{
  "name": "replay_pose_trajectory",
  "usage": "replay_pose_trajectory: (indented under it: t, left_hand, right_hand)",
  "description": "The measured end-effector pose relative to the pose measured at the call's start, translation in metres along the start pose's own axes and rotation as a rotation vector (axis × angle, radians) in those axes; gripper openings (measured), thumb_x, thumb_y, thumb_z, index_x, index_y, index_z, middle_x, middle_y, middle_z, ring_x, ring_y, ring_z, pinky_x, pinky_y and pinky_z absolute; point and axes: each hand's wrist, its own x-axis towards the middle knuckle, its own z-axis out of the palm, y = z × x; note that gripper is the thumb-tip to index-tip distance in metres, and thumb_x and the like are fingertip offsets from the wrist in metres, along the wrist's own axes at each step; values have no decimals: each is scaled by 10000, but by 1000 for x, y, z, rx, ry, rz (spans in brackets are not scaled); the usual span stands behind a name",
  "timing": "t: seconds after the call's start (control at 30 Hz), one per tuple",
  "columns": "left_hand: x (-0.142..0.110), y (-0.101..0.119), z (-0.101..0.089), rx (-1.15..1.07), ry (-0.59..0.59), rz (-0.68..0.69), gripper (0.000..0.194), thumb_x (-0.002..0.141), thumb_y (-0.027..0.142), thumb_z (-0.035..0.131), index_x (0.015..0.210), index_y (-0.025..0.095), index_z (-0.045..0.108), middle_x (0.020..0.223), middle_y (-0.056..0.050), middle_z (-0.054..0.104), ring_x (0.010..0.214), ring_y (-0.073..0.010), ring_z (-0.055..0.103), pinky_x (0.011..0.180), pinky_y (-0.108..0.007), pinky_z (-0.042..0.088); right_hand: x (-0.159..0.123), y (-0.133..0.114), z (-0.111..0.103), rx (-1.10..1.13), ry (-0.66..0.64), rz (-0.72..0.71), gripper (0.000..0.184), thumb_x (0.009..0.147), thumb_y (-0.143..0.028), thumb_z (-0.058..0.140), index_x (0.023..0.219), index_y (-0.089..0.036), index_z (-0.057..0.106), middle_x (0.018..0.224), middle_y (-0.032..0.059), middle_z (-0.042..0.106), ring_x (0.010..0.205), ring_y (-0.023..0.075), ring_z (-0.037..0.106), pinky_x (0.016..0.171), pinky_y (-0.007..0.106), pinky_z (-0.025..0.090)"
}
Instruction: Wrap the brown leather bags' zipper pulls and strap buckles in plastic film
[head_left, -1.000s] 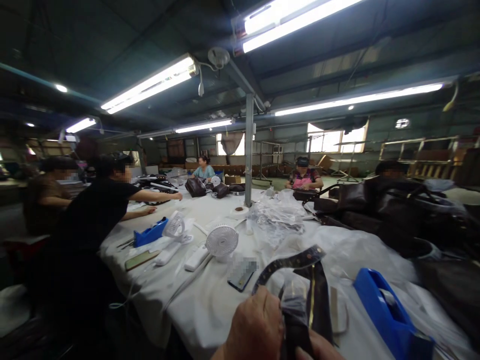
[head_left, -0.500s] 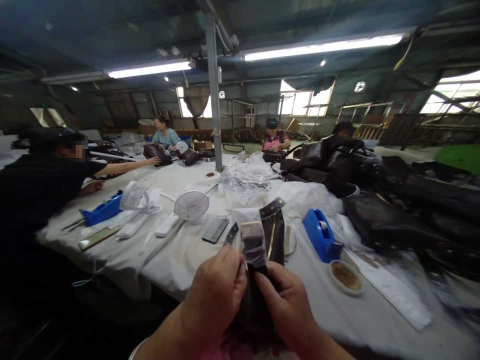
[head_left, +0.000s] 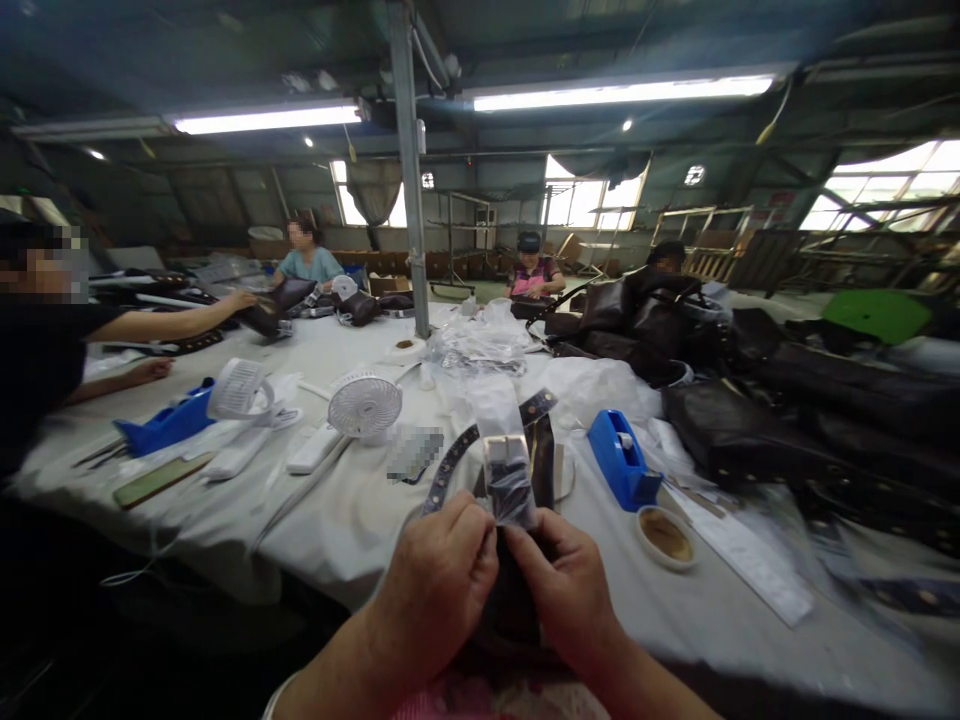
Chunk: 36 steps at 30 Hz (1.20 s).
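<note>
Here's the white-covered table [head_left: 341,540], spread wide, with dark bags [head_left: 727,425] heaped along its right side. At the near edge, in the middle, the dark strap [head_left: 516,595]: left hand [head_left: 442,560] pinched tight on it, right hand [head_left: 570,575] clamped on the other side! Blue tape dispenser [head_left: 619,460] beyond, to the right. And the buckle [head_left: 506,442], gleaming, clear film [head_left: 514,492] around it!

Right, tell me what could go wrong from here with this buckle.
The clear plastic around the buckle might slip or tear, since the fingers of the left hand and right hand press close to its lower end.

The studded strap curves near the phone and could nudge it if swung.
</note>
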Motion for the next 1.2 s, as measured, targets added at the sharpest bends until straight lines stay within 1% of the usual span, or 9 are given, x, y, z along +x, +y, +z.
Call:
replay_pose_trajectory:
  t: [0.2, 0.3, 0.43, 0.57, 0.67, 0.77, 0.87, 1.1, 1.2]
  left_hand:
    - [-3, -3, 9, -110, 23, -58, 185, 950, 137, 432, 840, 192, 570, 793, -39, 582, 696, -187, 586, 644, -312, 464]
    - [-6, -1, 12, -206, -29, -202, 201, 968, 202, 422, 830, 196, 567, 807, -46, 595, 749, -201, 595, 688, -330, 466]
    - [-14, 6, 11, -485, -196, -454, 245, 964, 400, 485, 857, 208, 593, 798, -31, 629, 728, -191, 595, 640, -306, 460]
    - [-24, 15, 15, -594, -218, -442, 208, 907, 403, 580, 902, 202, 633, 876, -47, 655, 800, -207, 606, 707, -323, 473]
    - [-26, 18, 23, -594, -131, -470, 202, 928, 337, 535, 818, 195, 627, 841, -50, 643, 802, -204, 606, 739, -334, 472]
    - [-26, 19, 29, -564, -72, -469, 250, 941, 317, 489, 758, 190, 600, 780, -49, 612, 751, -198, 588, 694, -329, 465]
    - [-27, 19, 32, -485, -23, -418, 275, 951, 288, 455, 712, 195, 554, 728, -38, 574, 705, -188, 561, 659, -320, 448]
    - [-31, 17, 31, -433, 16, -361, 269, 960, 237, 430, 721, 192, 545, 728, -42, 572, 707, -186, 555, 661, -321, 444]
    - [-30, 17, 31, -409, 23, -323, 265, 958, 226, 426, 720, 192, 539, 726, -43, 569, 713, -188, 549, 666, -323, 442]
  right_hand:
    - [3, 8, 1, 126, 19, 23, 265, 834, -409, 710, 960, -188, 633, 857, 53, 745, 780, 212, 695, 708, 296, 545]
    - [4, 11, 3, 307, 40, 109, 367, 822, -416, 738, 1060, -208, 551, 877, 46, 757, 762, 204, 725, 683, 293, 574]
    - [8, 12, 3, 312, 124, 112, 380, 815, -430, 753, 1025, -206, 530, 818, 32, 744, 715, 179, 719, 633, 255, 575]
    - [12, 14, 5, 281, 125, 87, 382, 840, -451, 721, 1041, -203, 511, 805, 33, 726, 697, 180, 714, 604, 264, 580]
    - [16, 17, 0, 91, 186, -32, 347, 875, -411, 683, 1088, -208, 498, 798, 26, 700, 666, 180, 693, 567, 272, 565]
    - [20, 18, -10, -284, 282, -349, 161, 902, -284, 645, 1025, -214, 568, 830, 31, 655, 681, 171, 645, 594, 286, 535]
    - [22, 15, -19, -480, 174, -610, 94, 935, -150, 558, 932, -208, 631, 866, 43, 622, 782, 172, 622, 705, 307, 524]
    - [27, 11, -22, -565, 123, -627, 223, 896, -135, 605, 1114, -173, 583, 933, 67, 615, 718, 168, 573, 660, 313, 509]
    - [29, 8, -22, -591, 66, -723, 159, 926, -83, 552, 1028, -183, 622, 915, 78, 635, 800, 189, 609, 725, 323, 522]
